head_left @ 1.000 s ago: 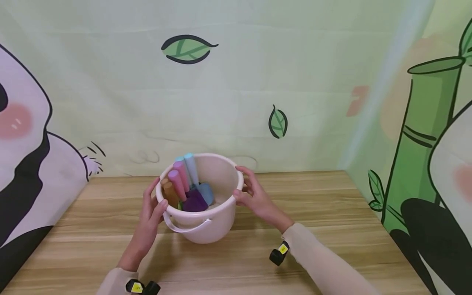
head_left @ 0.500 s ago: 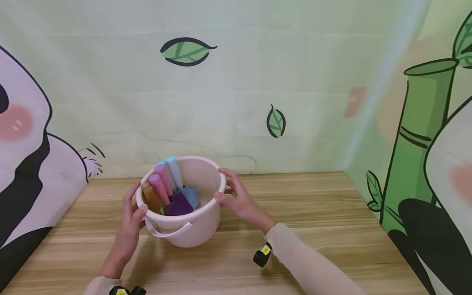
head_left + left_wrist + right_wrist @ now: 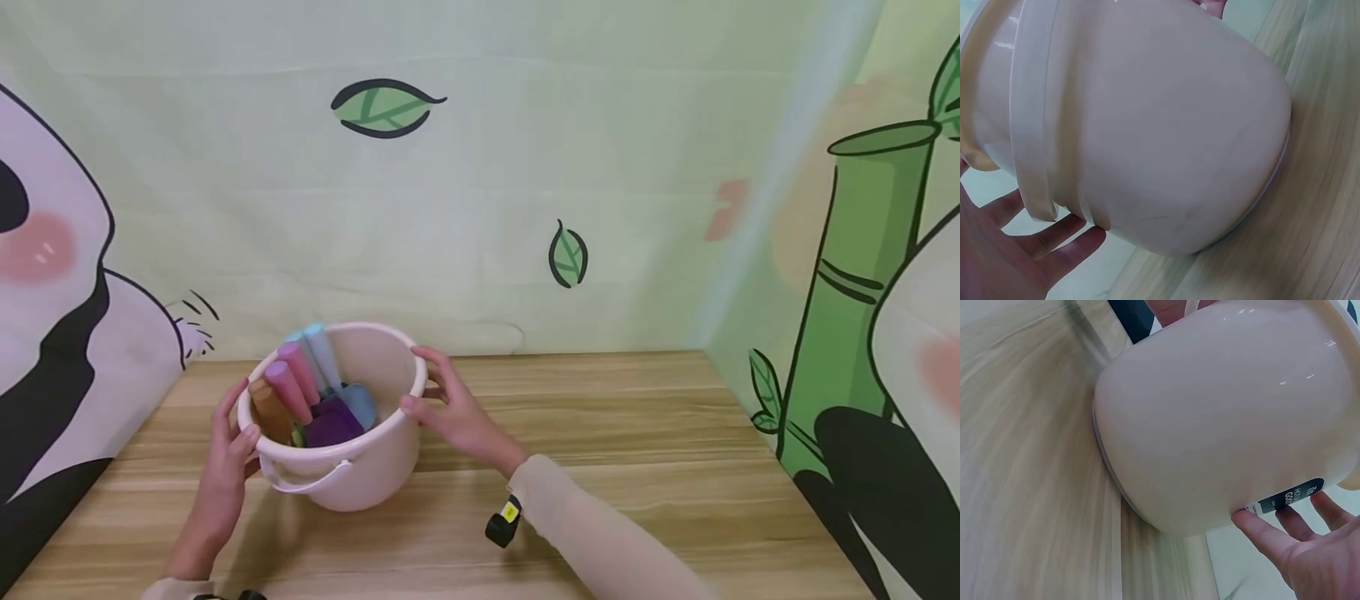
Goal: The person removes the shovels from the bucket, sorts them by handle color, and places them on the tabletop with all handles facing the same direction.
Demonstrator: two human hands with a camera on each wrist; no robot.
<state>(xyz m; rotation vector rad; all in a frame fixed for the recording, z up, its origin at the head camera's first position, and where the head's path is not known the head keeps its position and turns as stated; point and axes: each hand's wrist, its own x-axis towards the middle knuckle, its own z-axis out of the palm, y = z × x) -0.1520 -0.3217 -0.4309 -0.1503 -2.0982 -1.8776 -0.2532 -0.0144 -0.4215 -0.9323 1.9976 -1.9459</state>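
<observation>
A white bucket stands on the left part of the wooden table, its handle hanging down at the front. My left hand grips the left side of the rim, thumb on the near edge. On the opposite side my right hand holds the rim with thumb and fingers. Inside lean several pink and light blue rods, brown pieces, a dark purple flat piece and a blue rounded piece. The right wrist view shows fingertips against the bucket wall beside a dark label.
The wooden table runs back to a pale green cloth backdrop printed with leaves, pandas and bamboo. A black wrist device hangs by the right sleeve.
The bucket has moved left across the table with both hands holding its rim, the contents staying inside. Its handle still hangs at the front.
</observation>
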